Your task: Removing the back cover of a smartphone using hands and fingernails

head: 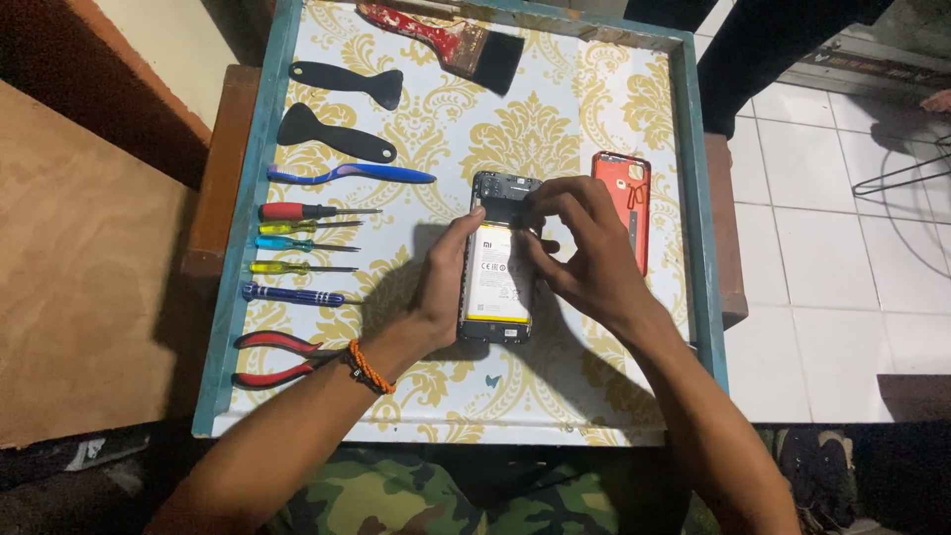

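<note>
Head view shows my left hand (443,287) gripping the opened phone (498,260) by its side edge on the surface while my right hand (584,253) pinches near its top, and I judge it light, stiff, fragile, best held by the edges.

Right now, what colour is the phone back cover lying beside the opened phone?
Orange-red; the back cover shows clearest in the head view, right of the opened phone.

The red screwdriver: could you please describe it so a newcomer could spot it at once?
On the patterned tray, a column of tools lies along the left side. The red screwdriver tops the row of five screwdrivers, just under the blue pry tool; it alone has a red handle.
</note>
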